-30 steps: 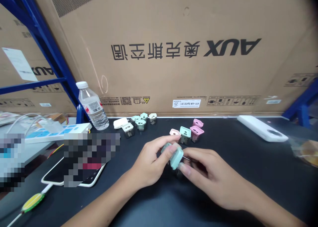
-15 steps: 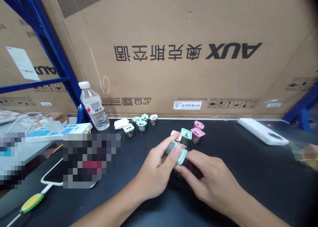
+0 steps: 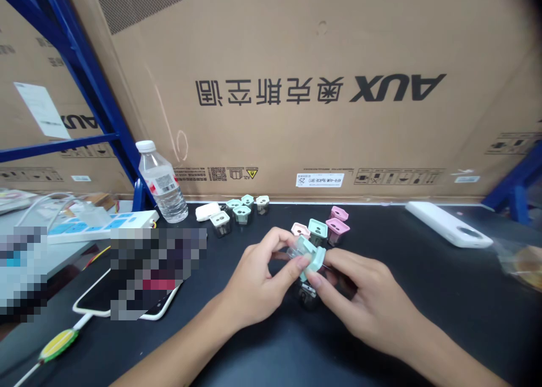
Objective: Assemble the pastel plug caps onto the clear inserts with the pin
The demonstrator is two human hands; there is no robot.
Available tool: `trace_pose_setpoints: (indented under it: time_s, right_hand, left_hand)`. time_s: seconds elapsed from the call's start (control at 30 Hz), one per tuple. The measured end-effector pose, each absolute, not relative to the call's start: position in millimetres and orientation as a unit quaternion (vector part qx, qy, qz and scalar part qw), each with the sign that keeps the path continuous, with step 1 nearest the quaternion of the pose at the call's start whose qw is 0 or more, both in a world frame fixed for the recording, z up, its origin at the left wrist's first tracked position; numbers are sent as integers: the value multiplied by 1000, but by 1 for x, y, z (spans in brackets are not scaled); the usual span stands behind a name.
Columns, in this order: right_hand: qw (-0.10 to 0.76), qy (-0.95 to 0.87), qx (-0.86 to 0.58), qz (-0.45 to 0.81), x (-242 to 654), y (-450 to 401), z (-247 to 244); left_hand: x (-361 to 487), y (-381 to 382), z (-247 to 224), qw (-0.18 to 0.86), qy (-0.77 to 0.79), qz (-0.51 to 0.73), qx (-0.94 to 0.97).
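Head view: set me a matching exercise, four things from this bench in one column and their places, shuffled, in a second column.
Things:
1. plastic water bottle
2. white power strip
3. mint-green square piece
4. white oblong slab

Places:
A. Held between the left hand and right hand
B. Lying at the right end of the black bench top
C. Upright beside the blue rack post
D. Left of the black bench top

Pairs: 1-C, 2-D, 3-A, 4-B

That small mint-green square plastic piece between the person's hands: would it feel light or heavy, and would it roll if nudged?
The mint-green square plastic piece is probably light: the left hand and right hand hold it by fingertips alone. It looks stiff. Being flat-sided, it would likely slide, not roll.
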State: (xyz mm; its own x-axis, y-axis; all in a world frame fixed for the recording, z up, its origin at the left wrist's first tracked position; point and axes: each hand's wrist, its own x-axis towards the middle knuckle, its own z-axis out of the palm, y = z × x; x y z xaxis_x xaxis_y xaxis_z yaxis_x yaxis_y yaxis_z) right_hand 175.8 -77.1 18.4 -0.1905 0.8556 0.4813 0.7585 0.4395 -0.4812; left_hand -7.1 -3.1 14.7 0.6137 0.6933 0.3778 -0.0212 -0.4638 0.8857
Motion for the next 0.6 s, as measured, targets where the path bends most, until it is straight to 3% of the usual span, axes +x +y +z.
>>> trace_pose_setpoints:
  time_s: [0.3, 0.6]
  right_hand:
    - [273, -759, -587, 63, 179, -72, 23]
    - [337, -775, -534, -32, 184, -72, 13]
  left_hand:
    - [-10, 10, 11, 490, 236, 389, 743]
    - [-6, -2, 6, 482, 249, 333, 771]
